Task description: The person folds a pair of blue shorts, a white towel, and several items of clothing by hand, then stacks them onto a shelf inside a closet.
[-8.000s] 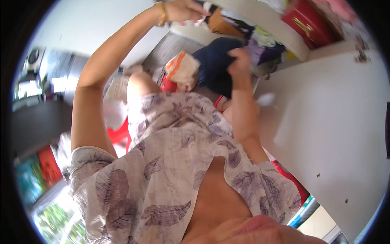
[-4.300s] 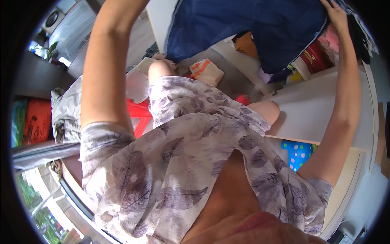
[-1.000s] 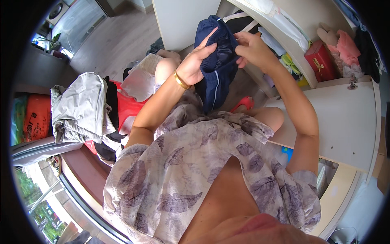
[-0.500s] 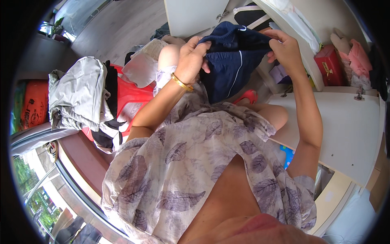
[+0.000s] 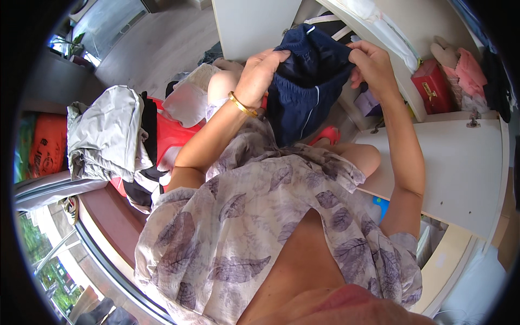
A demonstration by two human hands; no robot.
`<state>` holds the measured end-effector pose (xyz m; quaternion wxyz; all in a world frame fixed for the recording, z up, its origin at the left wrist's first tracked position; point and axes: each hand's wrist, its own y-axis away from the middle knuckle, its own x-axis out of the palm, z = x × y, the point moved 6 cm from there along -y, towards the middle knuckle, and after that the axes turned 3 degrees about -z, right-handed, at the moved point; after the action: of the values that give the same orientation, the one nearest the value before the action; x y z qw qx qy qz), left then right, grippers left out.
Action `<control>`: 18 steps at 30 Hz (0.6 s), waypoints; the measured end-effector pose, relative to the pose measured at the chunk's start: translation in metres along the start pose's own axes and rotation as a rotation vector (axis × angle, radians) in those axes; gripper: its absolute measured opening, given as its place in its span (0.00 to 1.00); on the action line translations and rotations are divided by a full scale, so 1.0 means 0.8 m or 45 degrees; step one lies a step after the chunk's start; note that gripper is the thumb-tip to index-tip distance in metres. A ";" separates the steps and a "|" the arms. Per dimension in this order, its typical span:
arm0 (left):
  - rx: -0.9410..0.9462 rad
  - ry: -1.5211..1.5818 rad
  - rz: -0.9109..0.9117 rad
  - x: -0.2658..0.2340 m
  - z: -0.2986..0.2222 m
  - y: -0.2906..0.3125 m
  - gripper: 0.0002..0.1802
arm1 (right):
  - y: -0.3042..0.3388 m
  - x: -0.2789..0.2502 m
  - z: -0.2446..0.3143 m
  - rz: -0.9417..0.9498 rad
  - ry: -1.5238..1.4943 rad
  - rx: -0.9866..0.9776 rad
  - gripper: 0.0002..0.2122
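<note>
Head cam, left fisheye — looks steeply down; patterned shirt point(image 5: 233, 233) close below, left hand point(image 5: 258, 75) and right hand point(image 5: 375, 67) farther out — edges bow at rim.

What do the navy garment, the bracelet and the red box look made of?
Navy garment: soft matte fabric, visibly gathered and draping. Bracelet: probably metal, from its gold shine. Red box: smooth with a faint sheen, perhaps leatherette or coated board.

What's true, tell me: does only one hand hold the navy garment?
No, the left hand and right hand both hold the navy garment open.
</note>
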<state>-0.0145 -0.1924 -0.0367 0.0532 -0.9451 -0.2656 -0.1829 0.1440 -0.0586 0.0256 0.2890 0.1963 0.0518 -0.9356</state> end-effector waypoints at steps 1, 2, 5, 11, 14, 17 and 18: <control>0.052 -0.003 0.052 0.008 -0.008 0.001 0.15 | 0.001 0.002 0.003 -0.007 -0.002 -0.004 0.09; -0.021 0.115 0.071 0.020 -0.009 0.004 0.17 | 0.003 0.004 0.005 -0.010 -0.036 0.022 0.09; -0.283 -0.331 0.432 0.041 -0.012 0.004 0.19 | 0.010 0.007 0.013 0.019 -0.124 0.021 0.09; 0.171 -0.414 0.684 0.102 -0.038 -0.002 0.27 | 0.017 0.015 0.036 0.144 -0.278 -0.005 0.11; 0.129 -0.295 0.661 0.100 -0.044 -0.025 0.19 | 0.014 -0.002 0.050 0.154 -0.381 -0.067 0.13; 0.048 -0.313 0.890 0.105 -0.071 -0.066 0.18 | -0.025 -0.089 0.043 0.074 -0.261 -0.290 0.12; 0.034 -0.341 1.003 0.106 -0.079 -0.087 0.16 | -0.040 -0.111 0.045 -0.048 -0.242 -0.389 0.16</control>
<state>-0.0037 -0.1047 0.0536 0.0963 -0.9891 0.1096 -0.0208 0.1811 0.0065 0.0933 0.3016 0.0598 0.1693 -0.9364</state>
